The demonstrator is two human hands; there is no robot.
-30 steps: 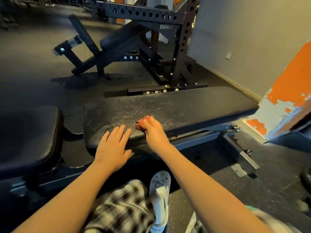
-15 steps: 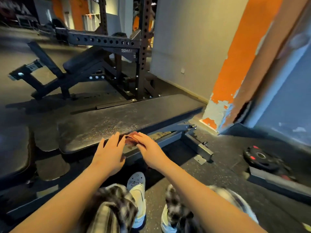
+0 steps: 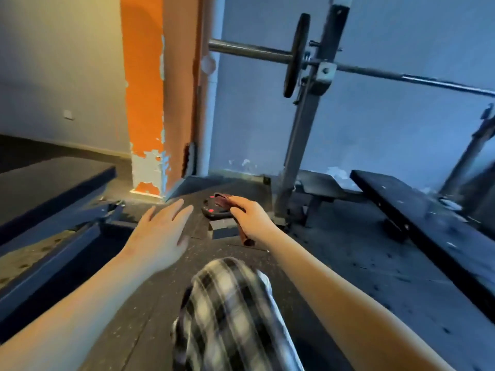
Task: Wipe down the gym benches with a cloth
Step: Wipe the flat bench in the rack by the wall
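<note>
— Over the rubber floor (image 3: pixel 334 250), between two benches, the right hand (image 3: pixel 250 219) grips the red-brown cloth (image 3: pixel 222 199). Its fingers are curled round it, with one end poking out past the fingertips and the other hanging below the palm.

— And half a second ago?

— Both hands were at the near edge of the flat bench (image 3: pixel 53 183), with the cloth on its pad. Now the view has swung right. That bench sits at the left edge, and neither hand touches it.

— The left hand?

— The left hand (image 3: pixel 160 236) is spread palm down, fingers straight and apart, holding nothing, in the air beside the right.

— What lies beyond them?

— A black weight plate (image 3: pixel 214 210) with red marks lies flat on the floor just past the cloth. Behind it stand a peeling orange pillar (image 3: pixel 142 103) and a blue wall (image 3: pixel 388 129). To the right is a second bench (image 3: pixel 428 223) with a speckled pad, and a barbell (image 3: pixel 254 52) carrying one plate rests on a grey rack upright (image 3: pixel 305 135). A plaid trouser knee (image 3: pixel 230 303) fills the bottom middle.
</note>
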